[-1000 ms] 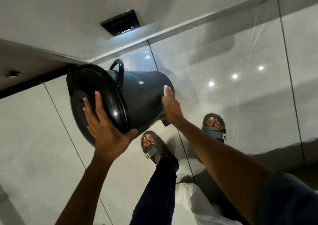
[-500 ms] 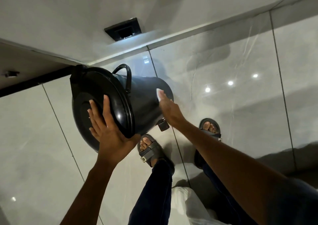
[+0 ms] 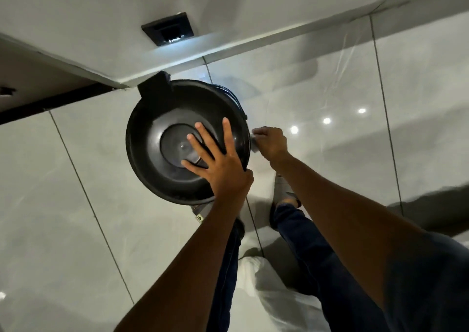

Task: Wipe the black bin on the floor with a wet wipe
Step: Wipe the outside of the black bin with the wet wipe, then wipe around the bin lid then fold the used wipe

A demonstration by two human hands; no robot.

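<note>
The black bin [image 3: 157, 138] stands on the glossy floor with its round lid facing me, a black hinge tab at its upper left. My left hand [image 3: 220, 159] lies flat on the lid with the fingers spread and the thumb hooked over the near right rim. My right hand [image 3: 269, 142] is at the bin's right side, just below the rim, pressing a small white wet wipe [image 3: 253, 145] against the wall. Most of the bin's body is hidden under the lid.
A white wall with a dark recessed plate [image 3: 167, 29] runs behind the bin, meeting a dark strip [image 3: 50, 103] at the left. My sandalled feet [image 3: 285, 194] stand just right of and below the bin. Large pale floor tiles [image 3: 76, 204] extend all around.
The bin has come from tilted on its side to upright, lid towards me. My left hand slid from the lid's edge onto its top. My right hand moved along the side wall towards the rim.
</note>
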